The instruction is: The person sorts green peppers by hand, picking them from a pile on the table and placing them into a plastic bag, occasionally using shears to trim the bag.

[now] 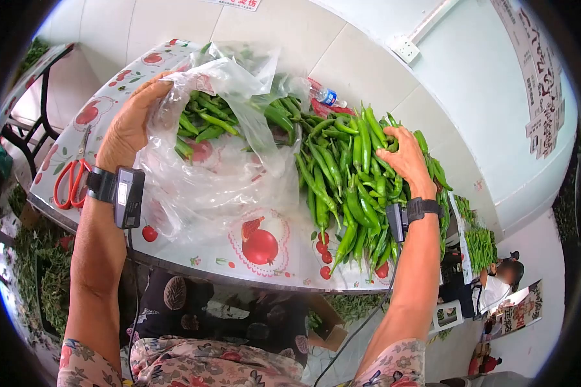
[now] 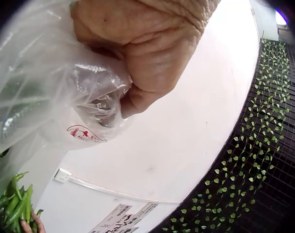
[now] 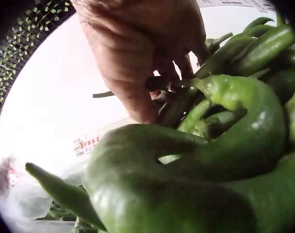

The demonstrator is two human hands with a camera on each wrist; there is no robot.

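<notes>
A clear plastic bag [image 1: 206, 187] lies across the left half of the table, its mouth raised at the far side. My left hand [image 1: 129, 122] grips the bag's edge; in the left wrist view the plastic is bunched between thumb and fingers. Green peppers [image 1: 210, 119] show at the bag's opening. A large heap of long green peppers [image 1: 352, 187] covers the table to the right. At the heap's far right side, my right hand [image 1: 407, 158] curls its fingers round peppers. The right wrist view shows a curved pepper [image 3: 244, 126] close in front, with the fingertips partly hidden.
Red-handled scissors [image 1: 74, 184] lie near the table's left edge. A water bottle [image 1: 327, 97] lies behind the heap, against the wall. A fruit-patterned tablecloth [image 1: 297, 271] covers the table. Farther right, a person [image 1: 494, 290] sits by another table bearing peppers [image 1: 481, 248].
</notes>
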